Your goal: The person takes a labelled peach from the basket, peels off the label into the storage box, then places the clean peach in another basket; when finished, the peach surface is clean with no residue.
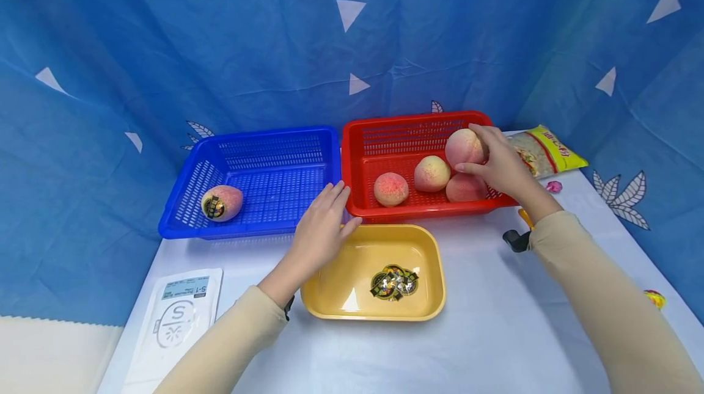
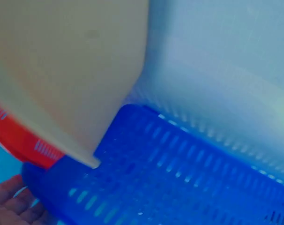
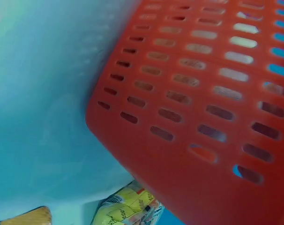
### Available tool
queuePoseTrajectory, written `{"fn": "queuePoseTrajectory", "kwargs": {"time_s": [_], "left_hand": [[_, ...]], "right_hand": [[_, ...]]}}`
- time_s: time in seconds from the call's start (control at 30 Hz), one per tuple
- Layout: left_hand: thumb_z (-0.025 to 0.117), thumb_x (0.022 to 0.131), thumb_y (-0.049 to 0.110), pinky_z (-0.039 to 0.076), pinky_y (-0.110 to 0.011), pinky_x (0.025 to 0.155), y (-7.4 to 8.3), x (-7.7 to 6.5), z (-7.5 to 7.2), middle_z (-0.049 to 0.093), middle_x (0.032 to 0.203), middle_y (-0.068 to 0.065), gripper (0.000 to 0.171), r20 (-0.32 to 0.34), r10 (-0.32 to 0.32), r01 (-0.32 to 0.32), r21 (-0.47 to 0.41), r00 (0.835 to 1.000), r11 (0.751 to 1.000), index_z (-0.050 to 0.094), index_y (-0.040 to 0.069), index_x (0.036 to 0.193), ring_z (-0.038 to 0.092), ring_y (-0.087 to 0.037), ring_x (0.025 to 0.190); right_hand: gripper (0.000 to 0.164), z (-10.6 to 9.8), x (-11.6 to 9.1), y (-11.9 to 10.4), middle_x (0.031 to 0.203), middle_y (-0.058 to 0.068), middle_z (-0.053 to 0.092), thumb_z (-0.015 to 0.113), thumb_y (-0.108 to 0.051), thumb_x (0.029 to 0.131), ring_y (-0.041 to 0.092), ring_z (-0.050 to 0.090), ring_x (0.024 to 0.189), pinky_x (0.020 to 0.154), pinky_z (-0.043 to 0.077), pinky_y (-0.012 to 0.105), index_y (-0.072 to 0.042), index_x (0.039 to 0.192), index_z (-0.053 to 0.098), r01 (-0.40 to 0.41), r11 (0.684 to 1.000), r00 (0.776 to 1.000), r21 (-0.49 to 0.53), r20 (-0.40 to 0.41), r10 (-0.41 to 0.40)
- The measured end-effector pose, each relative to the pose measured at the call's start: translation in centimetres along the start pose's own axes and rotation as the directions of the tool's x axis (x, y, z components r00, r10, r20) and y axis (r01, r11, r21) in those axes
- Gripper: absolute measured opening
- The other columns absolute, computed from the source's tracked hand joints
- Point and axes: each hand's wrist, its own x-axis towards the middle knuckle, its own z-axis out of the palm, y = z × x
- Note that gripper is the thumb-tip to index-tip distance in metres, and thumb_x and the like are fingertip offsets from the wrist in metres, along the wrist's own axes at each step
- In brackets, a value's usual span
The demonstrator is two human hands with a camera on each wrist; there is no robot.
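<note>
My right hand (image 1: pixel 499 163) grips a peach (image 1: pixel 463 148) above the right side of the red basket (image 1: pixel 379 214). Below it in the basket are a darker peach (image 1: pixel 466 189), a yellowish peach (image 1: pixel 431 174) and a pinkish peach (image 1: pixel 391 189). My left hand (image 1: pixel 323 227), fingers extended and holding nothing, is over the left rim of the yellow tray (image 1: pixel 426 314), near the blue basket's right corner. Round dark stickers (image 1: pixel 393 283) lie in that tray. The blue basket (image 1: pixel 264 232) contains one peach (image 1: pixel 227 201) bearing a dark sticker.
A yellow food packet (image 1: pixel 552 151) lies right of the red basket, with a pink wrapped candy (image 1: pixel 553 187) near it. A black object (image 1: pixel 516 240) with an orange part is beside my right sleeve. At the left lies a white pouch (image 1: pixel 178 314); blue curtain (image 1: pixel 286 46) stands behind.
</note>
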Motion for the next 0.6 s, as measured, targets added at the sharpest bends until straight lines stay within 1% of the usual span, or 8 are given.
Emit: {"fn": "queuePoseTrajectory", "kwargs": {"time_s": [0.17, 0.3, 0.47, 0.6], "left_hand": [[0.060, 0.099, 0.036, 0.026, -0.047, 0.123, -0.3, 0.7, 0.9, 0.042, 0.156, -0.013, 0.061, 0.026, -0.012, 0.012, -0.033, 1.000, 0.999, 0.045, 0.004, 0.148, 0.031, -0.031, 0.150], [0.057, 0.100, 0.037, 0.023, -0.045, 0.123, -0.4, 1.0, 1.4, 0.041, 0.157, -0.011, 0.061, 0.052, -0.025, 0.028, -0.056, 0.998, 0.998, 0.043, 0.005, 0.150, 0.027, -0.029, 0.151], [0.057, 0.100, 0.038, 0.023, -0.045, 0.124, -0.5, 1.0, 1.7, 0.040, 0.158, -0.010, 0.062, 0.051, -0.041, 0.045, -0.074, 0.998, 0.996, 0.042, 0.006, 0.150, 0.025, -0.028, 0.152], [0.058, 0.100, 0.038, 0.023, -0.046, 0.123, -0.6, 0.9, 1.8, 0.039, 0.158, -0.010, 0.062, 0.045, -0.042, 0.046, -0.083, 0.998, 0.996, 0.042, 0.006, 0.150, 0.025, -0.028, 0.152]], "right_hand": [[0.095, 0.6, 1.8, 0.6, 0.159, 0.019, 0.028, 0.077, -0.032, 0.086, 0.043, 0.031, 0.143, 0.105, 0.040, 0.067, -0.014, 0.159, 0.019, -0.043, 0.998, 0.999, -0.044, 0.030, 0.044], [0.091, 1.0, 2.7, 1.1, 0.159, 0.021, 0.027, 0.076, -0.029, 0.088, 0.043, 0.029, 0.143, 0.110, 0.034, 0.068, -0.010, 0.158, 0.020, -0.056, 0.995, 0.996, -0.077, 0.069, 0.061], [0.086, 1.3, 3.5, 1.5, 0.158, 0.024, 0.027, 0.073, -0.026, 0.090, 0.045, 0.027, 0.143, 0.113, 0.030, 0.068, -0.007, 0.157, 0.022, -0.057, 0.987, 0.989, -0.148, 0.129, 0.077], [0.083, 1.5, 4.1, 1.4, 0.158, 0.026, 0.025, 0.071, -0.022, 0.092, 0.046, 0.025, 0.145, 0.116, 0.025, 0.066, -0.003, 0.157, 0.021, -0.044, 0.981, 0.981, -0.189, 0.177, 0.078]]}}
